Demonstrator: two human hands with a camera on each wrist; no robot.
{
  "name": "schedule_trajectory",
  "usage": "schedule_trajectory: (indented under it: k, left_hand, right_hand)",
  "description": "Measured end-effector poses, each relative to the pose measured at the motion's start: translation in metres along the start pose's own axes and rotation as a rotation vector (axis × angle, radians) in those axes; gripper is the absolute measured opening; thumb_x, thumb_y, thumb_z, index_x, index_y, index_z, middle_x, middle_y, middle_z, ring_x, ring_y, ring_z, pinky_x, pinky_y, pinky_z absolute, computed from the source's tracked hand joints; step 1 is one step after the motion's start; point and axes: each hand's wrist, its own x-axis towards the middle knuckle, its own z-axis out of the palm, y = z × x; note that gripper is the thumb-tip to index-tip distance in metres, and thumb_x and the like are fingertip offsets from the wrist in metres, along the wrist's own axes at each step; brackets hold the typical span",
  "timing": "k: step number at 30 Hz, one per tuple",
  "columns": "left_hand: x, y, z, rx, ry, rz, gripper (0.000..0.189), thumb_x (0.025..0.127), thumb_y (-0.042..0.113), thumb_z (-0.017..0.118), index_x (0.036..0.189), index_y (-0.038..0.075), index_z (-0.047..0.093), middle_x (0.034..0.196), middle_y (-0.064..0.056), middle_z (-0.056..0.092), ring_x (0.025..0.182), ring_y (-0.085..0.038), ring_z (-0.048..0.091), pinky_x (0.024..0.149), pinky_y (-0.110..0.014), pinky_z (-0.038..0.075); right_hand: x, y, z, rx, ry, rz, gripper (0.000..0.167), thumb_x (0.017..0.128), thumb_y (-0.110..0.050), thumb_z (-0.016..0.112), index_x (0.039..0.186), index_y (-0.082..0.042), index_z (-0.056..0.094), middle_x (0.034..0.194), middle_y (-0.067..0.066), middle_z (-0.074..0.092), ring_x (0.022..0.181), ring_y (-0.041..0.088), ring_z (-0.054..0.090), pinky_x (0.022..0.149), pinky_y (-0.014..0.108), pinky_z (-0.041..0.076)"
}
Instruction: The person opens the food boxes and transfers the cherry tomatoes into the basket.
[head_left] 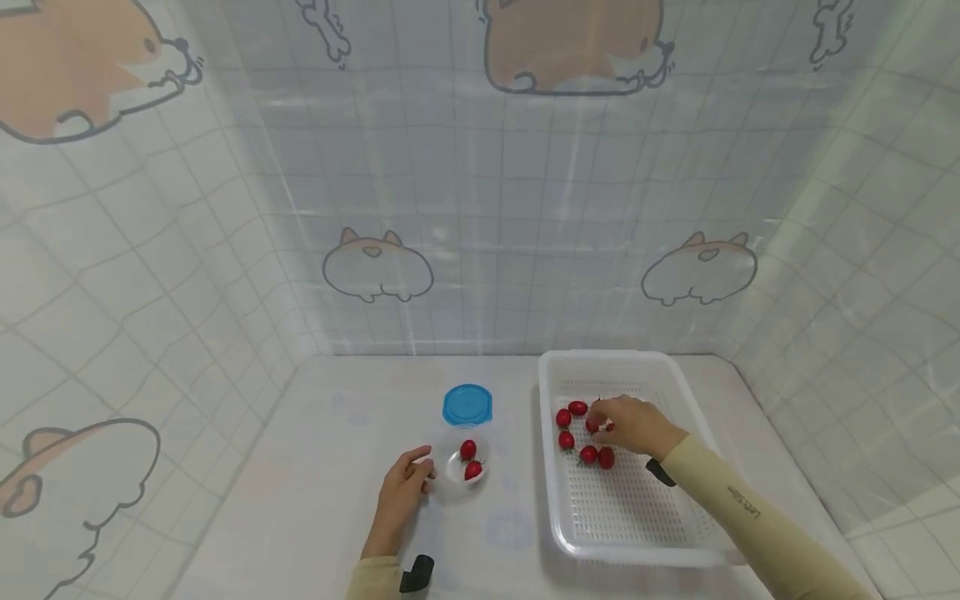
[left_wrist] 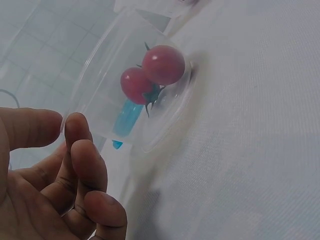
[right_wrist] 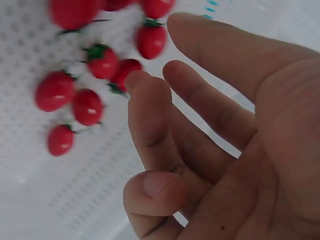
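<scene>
My left hand [head_left: 402,493] pinches the rim of a small clear plastic container [left_wrist: 102,65] between thumb and index finger, the other fingers loosely bent. In the left wrist view two red cherry tomatoes [left_wrist: 163,65] with green stems lie inside it. My right hand [head_left: 633,423] hovers in a white perforated basket [head_left: 564,533], over several more cherry tomatoes [head_left: 606,457]. In the right wrist view its thumb and fingers are apart with nothing held between them, and the fingertips [right_wrist: 150,95] overlap the edge of the tomato group.
A blue lid [head_left: 467,405] lies on the white table [head_left: 300,467] just behind the clear container. The basket stands on the right side. Curtain-like walls [head_left: 525,208] with a grid and dog drawings enclose the table at the back and both sides.
</scene>
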Motion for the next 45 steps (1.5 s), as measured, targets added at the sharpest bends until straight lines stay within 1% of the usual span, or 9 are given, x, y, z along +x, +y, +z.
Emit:
schedule_trajectory:
  k: [4,9,15,17,24,29,34,38,45]
  left_hand:
    - [-0.001,0.000,0.001,-0.005,0.002,-0.008,0.036,0.104,0.019,0.056,0.137,0.004,0.058,0.095,-0.011,0.067,0.077,-0.021,0.057,0.070,-0.032,0.047]
    - [-0.001,0.001,0.002,-0.013,0.005,-0.014,0.036,0.104,0.018,0.056,0.137,0.004,0.058,0.095,-0.011,0.067,0.077,-0.021,0.057,0.070,-0.032,0.047]
    - [-0.002,0.001,0.001,-0.010,0.004,-0.003,0.037,0.104,0.020,0.057,0.137,0.004,0.058,0.094,-0.011,0.067,0.077,-0.021,0.057,0.070,-0.032,0.046]
    - [-0.001,0.001,0.001,-0.009,0.004,-0.001,0.038,0.104,0.020,0.057,0.137,0.003,0.058,0.094,-0.010,0.067,0.077,-0.020,0.057,0.070,-0.032,0.046]
    - [0.001,0.000,0.004,-0.014,0.011,-0.004,0.036,0.104,0.019,0.057,0.137,0.004,0.058,0.095,-0.012,0.067,0.077,-0.021,0.057,0.071,-0.032,0.047]
    - [0.003,0.000,0.005,-0.016,0.011,0.006,0.037,0.104,0.020,0.057,0.137,0.005,0.058,0.094,-0.011,0.067,0.078,-0.022,0.057,0.070,-0.032,0.047]
    - [0.003,-0.001,0.004,-0.024,0.012,0.009,0.036,0.104,0.020,0.057,0.137,0.005,0.058,0.094,-0.011,0.067,0.078,-0.023,0.058,0.070,-0.032,0.047]
    - [0.002,0.000,0.004,-0.026,0.011,0.006,0.036,0.103,0.019,0.057,0.136,0.005,0.059,0.093,-0.010,0.067,0.077,-0.023,0.058,0.069,-0.032,0.047]
    - [0.002,0.002,0.003,-0.029,0.008,0.021,0.036,0.103,0.019,0.058,0.136,0.005,0.059,0.092,-0.010,0.066,0.076,-0.022,0.058,0.068,-0.032,0.047]
  right_hand:
    - [0.005,-0.014,-0.007,-0.008,0.053,-0.055,0.019,0.088,-0.019,0.080,0.104,-0.013,0.072,0.098,0.002,0.072,0.093,0.027,0.068,0.078,0.044,0.055]
    - [0.013,-0.037,-0.010,-0.010,0.109,-0.133,0.019,0.090,-0.019,0.079,0.107,-0.014,0.072,0.100,0.001,0.072,0.092,0.024,0.068,0.077,0.041,0.055]
    - [0.025,-0.066,-0.009,-0.031,0.123,-0.207,0.024,0.090,-0.022,0.078,0.113,-0.016,0.073,0.106,-0.005,0.072,0.095,0.017,0.068,0.080,0.036,0.055]
    - [0.030,-0.075,-0.008,-0.039,0.114,-0.227,0.028,0.090,-0.024,0.079,0.116,-0.016,0.073,0.108,-0.005,0.072,0.097,0.015,0.067,0.082,0.036,0.055]
    - [0.046,-0.103,-0.001,-0.084,0.046,-0.313,0.032,0.092,-0.030,0.077,0.121,-0.020,0.071,0.112,-0.007,0.071,0.086,0.007,0.065,0.076,0.028,0.055]
    - [0.056,-0.120,0.008,-0.077,-0.002,-0.378,0.032,0.092,-0.028,0.077,0.121,-0.018,0.071,0.114,-0.003,0.072,0.094,0.011,0.067,0.077,0.028,0.055]
    - [0.064,-0.135,0.018,-0.065,-0.063,-0.357,0.032,0.090,-0.029,0.079,0.120,-0.022,0.072,0.114,-0.004,0.073,0.102,0.012,0.066,0.083,0.030,0.055]
    - [0.071,-0.142,0.028,-0.059,-0.112,-0.338,0.031,0.089,-0.029,0.080,0.119,-0.023,0.073,0.109,-0.007,0.072,0.099,0.010,0.065,0.083,0.033,0.054]
    - [0.082,-0.150,0.047,-0.070,-0.172,-0.365,0.024,0.090,-0.027,0.079,0.114,-0.023,0.076,0.104,-0.010,0.073,0.095,0.008,0.065,0.080,0.031,0.053]
